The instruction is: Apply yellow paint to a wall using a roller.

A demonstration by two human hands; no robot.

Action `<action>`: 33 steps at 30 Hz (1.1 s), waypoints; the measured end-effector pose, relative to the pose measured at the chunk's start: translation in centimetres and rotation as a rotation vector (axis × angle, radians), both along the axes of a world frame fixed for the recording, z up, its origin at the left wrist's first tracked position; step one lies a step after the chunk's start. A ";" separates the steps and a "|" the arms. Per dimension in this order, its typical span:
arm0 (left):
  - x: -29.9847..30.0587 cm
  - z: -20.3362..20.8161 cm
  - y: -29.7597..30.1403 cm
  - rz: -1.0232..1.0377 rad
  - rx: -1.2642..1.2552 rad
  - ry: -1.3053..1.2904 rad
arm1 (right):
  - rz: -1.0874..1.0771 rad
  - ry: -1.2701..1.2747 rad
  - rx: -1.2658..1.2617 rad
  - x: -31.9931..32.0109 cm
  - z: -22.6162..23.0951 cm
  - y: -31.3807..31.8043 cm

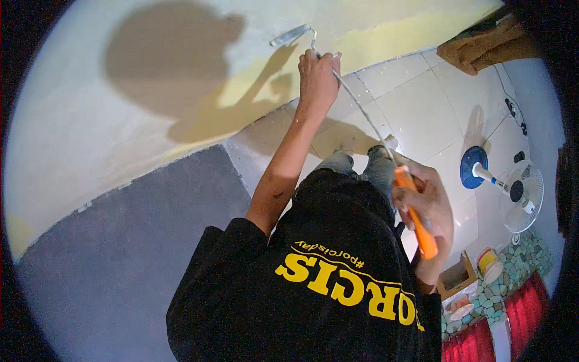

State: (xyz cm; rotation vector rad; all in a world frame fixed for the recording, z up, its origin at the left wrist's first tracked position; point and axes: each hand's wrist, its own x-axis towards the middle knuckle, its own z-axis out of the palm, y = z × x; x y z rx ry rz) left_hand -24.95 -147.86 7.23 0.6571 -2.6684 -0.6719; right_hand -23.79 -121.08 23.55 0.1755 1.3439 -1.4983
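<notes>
A paint roller with a slim pale head, a long thin metal rod and an orange handle stretches between my hands. My left hand is closed round the rod just below its bend. Fingers of my right hand wrap the orange handle, close to my body. The roller head is at the pale wall, which bears yellow patches; whether it touches cannot be told. Shadows of a head and an arm fall on that wall, beside the roller.
A grey surface borders the wall at lower left. On the tiled floor at right stands a white fan with a blue base. Brown cloth is at upper right. An open box and red curtains show at lower right.
</notes>
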 end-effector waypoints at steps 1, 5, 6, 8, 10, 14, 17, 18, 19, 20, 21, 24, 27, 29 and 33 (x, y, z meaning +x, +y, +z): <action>0.0 -0.1 0.0 -0.014 -0.016 0.005 | 0.048 0.023 0.051 0.0 0.2 0.1; -0.2 -0.2 0.1 -0.052 0.062 -0.024 | 0.084 0.017 0.007 -0.2 0.2 -0.4; -0.2 -0.2 0.1 -0.001 0.005 0.025 | 0.017 0.040 -0.016 -0.1 0.4 -0.3; -0.1 -0.2 -0.1 -0.032 0.059 -0.028 | 0.071 0.024 0.006 0.0 0.6 -0.2; -0.1 -0.4 -0.2 -0.017 -0.017 0.004 | 0.146 0.049 0.123 0.0 0.8 0.2; -0.1 -1.8 -0.1 -0.081 -0.076 0.124 | 0.147 0.083 0.136 -0.2 -0.2 0.1; 0.2 -3.3 -0.6 -0.063 0.058 -0.102 | 0.075 0.022 -0.032 -0.2 -2.1 -1.0; 0.2 -3.7 -0.7 -0.030 0.003 -0.054 | 0.028 0.045 -0.111 -0.2 -2.2 -0.8; 0.2 -4.0 -1.0 -0.022 0.007 -0.039 | 0.085 0.080 -0.031 -0.3 -2.5 -0.9; 0.1 -4.2 -1.2 -0.069 0.029 0.015 | 0.087 0.045 -0.033 -0.4 -2.5 -0.7; 0.0 -4.3 -1.3 -0.024 0.012 -0.026 | 0.124 0.047 -0.021 -0.5 -2.4 -0.5; -0.2 -4.1 -1.2 0.001 0.007 0.011 | 0.193 0.066 0.020 -0.9 -2.2 -0.3; -0.3 -3.9 -0.8 -0.032 -0.030 0.024 | 0.189 0.093 0.009 -0.9 -1.9 -0.7; -0.2 -4.0 -0.8 -0.012 0.086 0.029 | 0.183 0.155 0.014 -0.6 -1.7 -1.1; 0.2 -4.6 -1.6 -0.070 -0.037 0.102 | 0.277 0.073 0.114 -0.1 -1.8 -1.3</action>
